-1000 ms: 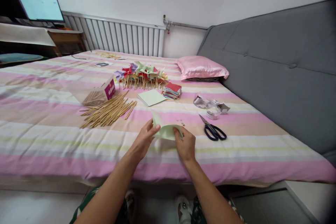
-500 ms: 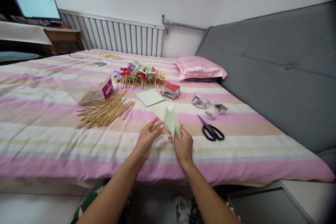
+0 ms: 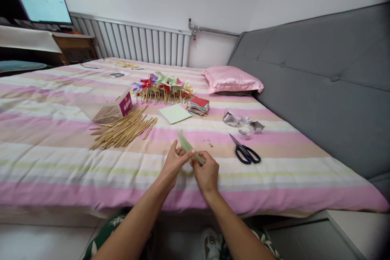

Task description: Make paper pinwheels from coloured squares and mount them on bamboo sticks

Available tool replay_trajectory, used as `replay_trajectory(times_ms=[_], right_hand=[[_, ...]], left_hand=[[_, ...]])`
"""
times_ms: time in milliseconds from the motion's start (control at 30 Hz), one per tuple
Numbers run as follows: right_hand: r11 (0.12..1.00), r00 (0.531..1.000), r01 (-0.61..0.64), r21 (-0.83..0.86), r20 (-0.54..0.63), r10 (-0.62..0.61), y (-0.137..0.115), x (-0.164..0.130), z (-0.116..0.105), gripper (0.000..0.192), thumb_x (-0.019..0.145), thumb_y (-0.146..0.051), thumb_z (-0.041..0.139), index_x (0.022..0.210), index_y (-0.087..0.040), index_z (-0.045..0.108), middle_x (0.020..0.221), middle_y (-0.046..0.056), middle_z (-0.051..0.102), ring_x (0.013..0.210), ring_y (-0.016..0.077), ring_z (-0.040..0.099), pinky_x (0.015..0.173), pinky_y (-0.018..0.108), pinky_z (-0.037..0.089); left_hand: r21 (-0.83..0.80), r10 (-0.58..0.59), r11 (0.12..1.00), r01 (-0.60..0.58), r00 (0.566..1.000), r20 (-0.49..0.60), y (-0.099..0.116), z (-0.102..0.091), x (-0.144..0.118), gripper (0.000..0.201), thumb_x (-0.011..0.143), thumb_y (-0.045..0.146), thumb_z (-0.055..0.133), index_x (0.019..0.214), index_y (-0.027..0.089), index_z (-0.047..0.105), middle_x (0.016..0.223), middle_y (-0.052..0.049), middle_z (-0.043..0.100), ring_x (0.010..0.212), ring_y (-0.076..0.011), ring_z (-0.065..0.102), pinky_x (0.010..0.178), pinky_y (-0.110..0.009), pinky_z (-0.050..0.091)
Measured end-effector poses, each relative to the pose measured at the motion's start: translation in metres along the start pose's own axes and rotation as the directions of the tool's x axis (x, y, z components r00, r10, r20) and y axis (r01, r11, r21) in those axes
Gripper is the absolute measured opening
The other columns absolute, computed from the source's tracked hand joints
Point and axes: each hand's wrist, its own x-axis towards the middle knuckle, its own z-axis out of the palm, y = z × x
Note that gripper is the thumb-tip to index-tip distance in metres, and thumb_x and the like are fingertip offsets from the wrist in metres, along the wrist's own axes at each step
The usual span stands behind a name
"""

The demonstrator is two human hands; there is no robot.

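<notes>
Head view: both hands pinch green paper [image 3: 188,147].

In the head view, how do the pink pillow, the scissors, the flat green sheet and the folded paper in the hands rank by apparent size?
1. pillow, though farthest away
2. Green sheet and scissors: too alike to rank
3. Folded paper, edge-on between left hand and right hand, so unsure

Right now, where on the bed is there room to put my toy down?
Bare sheet lies left of the wooden sticks, and on the front strip of the bed right of the scissors. It is crowded from the pinwheels to the paper stack, and where both hands fold the green paper.
</notes>
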Motion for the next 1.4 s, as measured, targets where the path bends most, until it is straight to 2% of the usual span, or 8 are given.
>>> replay_trajectory(times_ms=[100, 200, 433, 633, 833, 1067, 1233, 1400], right_hand=[[1.000, 1.000, -0.012, 0.011, -0.012, 0.012, -0.001, -0.001, 0.000, 0.023, 0.079, -0.045, 0.056, 0.072, -0.023, 0.061, 0.068, 0.004, 0.072, 0.067, 0.0227, 0.067, 0.060, 0.028, 0.046], [0.999, 1.000, -0.010, 0.035, -0.011, 0.010, -0.001, 0.001, -0.001, 0.026, 0.078, -0.047, 0.056, 0.071, -0.023, 0.060, 0.067, 0.004, 0.072, 0.065, 0.0223, 0.067, 0.060, 0.028, 0.045], [0.986, 0.997, -0.051, 0.156, 0.061, 0.042, 0.008, 0.006, 0.000, 0.022, 0.076, -0.041, 0.059, 0.076, -0.019, 0.058, 0.069, 0.003, 0.070, 0.061, 0.0202, 0.064, 0.056, 0.027, 0.045], [0.872, 0.973, -0.205, 0.445, 0.186, 0.134, 0.015, 0.007, 0.007, 0.026, 0.075, -0.042, 0.060, 0.083, -0.017, 0.058, 0.077, 0.004, 0.071, 0.064, 0.0190, 0.067, 0.059, 0.027, 0.049], [0.864, 0.975, -0.211, 0.457, 0.156, 0.155, 0.018, 0.010, 0.010, 0.040, 0.069, -0.050, 0.063, 0.083, -0.013, 0.065, 0.066, 0.002, 0.067, 0.060, 0.0167, 0.060, 0.052, 0.024, 0.044], [0.736, 0.913, -0.402, 0.545, 0.297, 0.280, 0.012, 0.013, 0.003, 0.045, 0.071, -0.054, 0.062, 0.087, -0.012, 0.066, 0.065, 0.004, 0.068, 0.056, 0.0181, 0.061, 0.042, 0.023, 0.039], [0.644, 0.917, -0.398, 0.653, 0.262, 0.301, 0.009, 0.016, -0.002, 0.042, 0.071, -0.050, 0.065, 0.093, -0.014, 0.065, 0.090, 0.009, 0.073, 0.084, 0.0235, 0.068, 0.063, 0.028, 0.052], [0.537, 0.882, -0.454, 0.711, 0.273, 0.385, 0.008, 0.021, -0.006, 0.038, 0.063, -0.044, 0.073, 0.084, -0.013, 0.066, 0.086, 0.010, 0.073, 0.076, 0.0239, 0.069, 0.066, 0.032, 0.054]], left_hand=[[0.020, 0.070, 0.997, -0.072, 0.995, 0.065, 0.000, -0.003, 0.000, 0.043, 0.055, 0.026, 0.081, 0.092, 0.014, 0.065, 0.079, -0.003, 0.067, 0.075, -0.0159, 0.062, 0.070, -0.024, 0.044], [0.035, 0.106, 0.993, -0.109, 0.991, 0.078, 0.000, -0.003, 0.000, 0.031, 0.053, 0.024, 0.081, 0.077, 0.014, 0.064, 0.075, -0.003, 0.067, 0.072, -0.0155, 0.061, 0.068, -0.024, 0.043], [-0.017, 0.092, 0.996, -0.090, 0.989, 0.118, 0.009, -0.003, -0.001, 0.050, 0.049, 0.017, 0.081, 0.094, 0.014, 0.061, 0.078, -0.003, 0.066, 0.071, -0.0149, 0.060, 0.066, -0.025, 0.046], [-0.135, 0.009, 0.991, -0.012, 1.000, -0.029, 0.005, -0.007, 0.005, 0.034, 0.057, 0.018, 0.074, 0.088, 0.012, 0.064, 0.074, -0.003, 0.068, 0.066, -0.0151, 0.061, 0.064, -0.026, 0.046], [-0.183, 0.026, 0.982, -0.038, 0.997, -0.068, 0.001, -0.004, 0.006, 0.032, 0.063, 0.015, 0.067, 0.094, 0.014, 0.067, 0.088, -0.007, 0.072, 0.082, -0.0193, 0.066, 0.072, -0.028, 0.049], [-0.256, 0.000, 0.967, -0.018, 0.997, -0.071, 0.007, -0.002, 0.005, 0.037, 0.066, 0.009, 0.065, 0.103, 0.016, 0.066, 0.096, -0.006, 0.072, 0.087, -0.0186, 0.066, 0.075, -0.028, 0.051], [-0.232, -0.051, 0.972, 0.036, 0.997, -0.057, 0.007, -0.004, 0.005, 0.034, 0.067, 0.008, 0.065, 0.101, 0.014, 0.066, 0.095, -0.007, 0.072, 0.086, -0.0184, 0.067, 0.074, -0.027, 0.052], [-0.238, -0.100, 0.968, 0.084, 0.993, -0.057, 0.007, -0.005, 0.006, 0.032, 0.068, 0.007, 0.064, 0.099, 0.013, 0.067, 0.095, -0.009, 0.072, 0.084, -0.0184, 0.067, 0.072, -0.026, 0.053]])
